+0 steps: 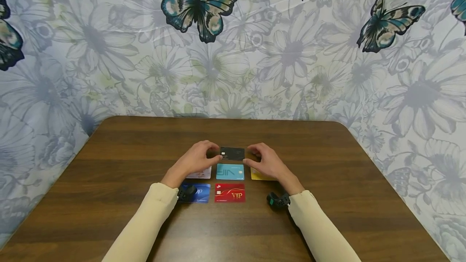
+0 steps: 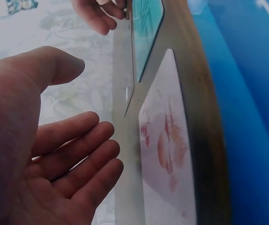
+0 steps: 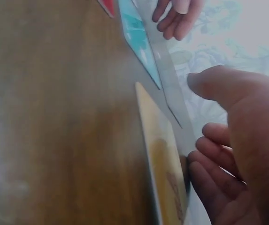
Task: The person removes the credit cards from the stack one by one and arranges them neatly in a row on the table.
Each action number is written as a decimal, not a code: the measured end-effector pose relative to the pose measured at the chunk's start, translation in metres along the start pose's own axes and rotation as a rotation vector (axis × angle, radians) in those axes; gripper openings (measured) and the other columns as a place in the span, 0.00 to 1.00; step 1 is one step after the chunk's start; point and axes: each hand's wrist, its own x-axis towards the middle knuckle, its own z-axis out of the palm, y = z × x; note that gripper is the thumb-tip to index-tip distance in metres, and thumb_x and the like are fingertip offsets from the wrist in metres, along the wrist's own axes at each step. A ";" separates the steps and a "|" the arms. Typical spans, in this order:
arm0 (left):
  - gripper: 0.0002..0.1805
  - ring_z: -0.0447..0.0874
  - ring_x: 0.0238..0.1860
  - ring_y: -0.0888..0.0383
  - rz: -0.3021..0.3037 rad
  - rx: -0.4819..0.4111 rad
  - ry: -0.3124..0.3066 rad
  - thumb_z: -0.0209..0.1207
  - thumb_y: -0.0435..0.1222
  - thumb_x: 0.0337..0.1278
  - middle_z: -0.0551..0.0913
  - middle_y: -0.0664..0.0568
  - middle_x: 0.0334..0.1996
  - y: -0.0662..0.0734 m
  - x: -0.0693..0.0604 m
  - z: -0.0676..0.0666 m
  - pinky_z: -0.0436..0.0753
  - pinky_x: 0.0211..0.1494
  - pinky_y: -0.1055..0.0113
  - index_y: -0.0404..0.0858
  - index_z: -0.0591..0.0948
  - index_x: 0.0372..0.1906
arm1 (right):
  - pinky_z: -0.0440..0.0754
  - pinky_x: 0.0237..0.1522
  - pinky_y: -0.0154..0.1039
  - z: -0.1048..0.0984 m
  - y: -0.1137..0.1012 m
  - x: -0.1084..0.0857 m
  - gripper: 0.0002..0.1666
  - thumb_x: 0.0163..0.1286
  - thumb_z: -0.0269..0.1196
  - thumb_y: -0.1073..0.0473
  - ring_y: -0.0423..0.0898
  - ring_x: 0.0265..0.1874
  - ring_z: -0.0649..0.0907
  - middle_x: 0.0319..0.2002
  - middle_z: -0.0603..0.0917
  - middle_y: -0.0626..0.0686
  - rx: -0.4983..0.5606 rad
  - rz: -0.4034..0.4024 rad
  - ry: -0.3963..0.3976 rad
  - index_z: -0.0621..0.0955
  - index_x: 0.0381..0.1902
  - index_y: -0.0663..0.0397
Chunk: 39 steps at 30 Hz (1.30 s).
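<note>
A black card (image 1: 232, 154) marked VIP lies flat between the two hands. At its left edge is my left hand (image 1: 198, 157), fingers relaxed and thumb apart, nothing held. My right hand (image 1: 267, 160) mirrors it at the right edge, its fingers loosely bent around nothing. Both wrist views show a gap between each hand and that card. Nearer the body sits a teal card (image 1: 230, 172). A whitish card with red markings (image 2: 165, 140) lies below the left hand, and a yellow card (image 3: 162, 154) below the right, each partly covered in the head view.
A red VIP card (image 1: 230, 193) and a blue card (image 1: 202, 193), partly behind the left wrist's camera, form the nearest row. All lie on a brown wooden table (image 1: 109, 173) with rounded far corners. Behind it hangs a floral cloth with butterflies (image 1: 199, 5).
</note>
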 end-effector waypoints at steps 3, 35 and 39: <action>0.25 0.82 0.58 0.45 -0.014 -0.012 -0.013 0.65 0.45 0.67 0.83 0.42 0.57 -0.002 0.002 0.001 0.80 0.64 0.48 0.32 0.81 0.61 | 0.78 0.66 0.52 0.000 -0.001 0.002 0.32 0.68 0.71 0.46 0.53 0.59 0.81 0.61 0.81 0.56 -0.013 0.005 -0.009 0.79 0.65 0.55; 0.29 0.77 0.61 0.44 -0.020 0.068 -0.067 0.67 0.43 0.63 0.80 0.39 0.60 -0.007 0.025 0.005 0.77 0.68 0.50 0.30 0.79 0.63 | 0.76 0.68 0.50 0.003 0.003 0.014 0.34 0.68 0.71 0.48 0.53 0.60 0.78 0.63 0.76 0.56 -0.010 0.018 -0.066 0.78 0.68 0.54; 0.30 0.75 0.64 0.43 -0.017 0.078 -0.068 0.68 0.43 0.62 0.78 0.39 0.62 -0.006 0.026 0.007 0.75 0.70 0.49 0.31 0.79 0.64 | 0.76 0.68 0.50 0.003 0.005 0.015 0.34 0.68 0.71 0.49 0.53 0.59 0.78 0.62 0.76 0.57 -0.004 0.001 -0.072 0.78 0.68 0.55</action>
